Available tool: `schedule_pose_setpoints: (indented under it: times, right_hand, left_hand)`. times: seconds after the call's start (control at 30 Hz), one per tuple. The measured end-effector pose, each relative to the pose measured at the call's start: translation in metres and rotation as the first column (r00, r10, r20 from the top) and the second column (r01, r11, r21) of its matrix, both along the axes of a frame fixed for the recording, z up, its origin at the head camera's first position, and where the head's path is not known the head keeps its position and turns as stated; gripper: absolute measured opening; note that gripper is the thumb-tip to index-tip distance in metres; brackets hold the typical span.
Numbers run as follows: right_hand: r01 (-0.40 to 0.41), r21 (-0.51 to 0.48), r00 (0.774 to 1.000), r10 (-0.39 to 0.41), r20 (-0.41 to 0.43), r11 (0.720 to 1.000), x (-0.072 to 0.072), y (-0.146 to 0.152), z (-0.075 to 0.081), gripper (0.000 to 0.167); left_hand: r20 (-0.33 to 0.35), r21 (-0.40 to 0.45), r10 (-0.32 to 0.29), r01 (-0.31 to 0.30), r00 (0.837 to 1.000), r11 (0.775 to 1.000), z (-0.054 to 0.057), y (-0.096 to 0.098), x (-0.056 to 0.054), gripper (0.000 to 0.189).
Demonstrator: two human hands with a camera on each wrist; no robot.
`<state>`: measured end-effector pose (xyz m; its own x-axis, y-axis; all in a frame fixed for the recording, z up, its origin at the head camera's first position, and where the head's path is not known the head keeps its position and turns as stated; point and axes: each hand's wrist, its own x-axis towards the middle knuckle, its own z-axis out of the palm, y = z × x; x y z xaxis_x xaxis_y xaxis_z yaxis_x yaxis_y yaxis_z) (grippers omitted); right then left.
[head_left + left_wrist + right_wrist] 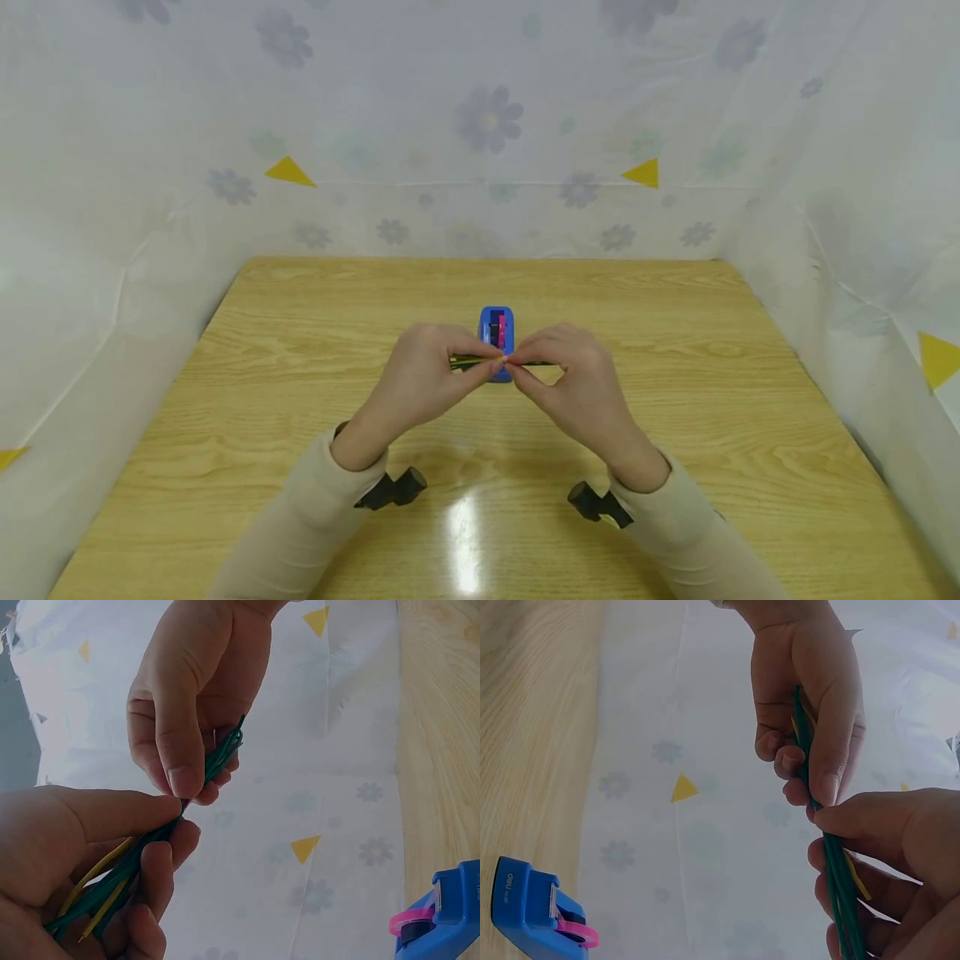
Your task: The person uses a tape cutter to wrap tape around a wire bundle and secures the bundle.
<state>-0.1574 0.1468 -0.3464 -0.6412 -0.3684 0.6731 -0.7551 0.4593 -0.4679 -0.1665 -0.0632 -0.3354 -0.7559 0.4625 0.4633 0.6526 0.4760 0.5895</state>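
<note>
Both hands meet over the table and pinch one bundle of thin green and yellow wires (112, 885). My left hand (420, 371) grips its left part, thumb against fingers, with strands running back through the palm. Close beside it, my right hand (577, 379) pinches the bundle with its thumb and fingers; green strands (840, 892) lie across its fingers. The fingertips of the two hands touch or nearly touch at the bundle's middle, so that spot is mostly hidden. Just beyond the hands stands a blue tape dispenser (486, 315), partly covered by them in the head view.
A roll of pink tape (577, 933) sits in the dispenser. The wood-grain table (300, 308) extends around the hands. White flowered sheeting (420, 108) with yellow triangles hangs behind and at both sides. Black wrist-camera mounts (397, 487) project from the sleeves.
</note>
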Motion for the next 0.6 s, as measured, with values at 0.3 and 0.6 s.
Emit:
schedule_pose_setpoints:
  times: [0.3,0.6]
  right_hand:
    - [-0.030,-0.039,0.994,0.034,0.108,0.999,0.002,0.001,0.002,0.010]
    - [-0.074,0.066,0.951,0.051,0.305,0.995,0.002,0.007,0.012,0.004]
  left_hand:
    - [-0.050,0.002,-0.025,0.025,0.998,1.000,-0.001,0.000,0.000,0.007]
    - [-0.064,-0.013,-0.068,0.068,0.996,0.998,-0.001,-0.001,0.000,0.007]
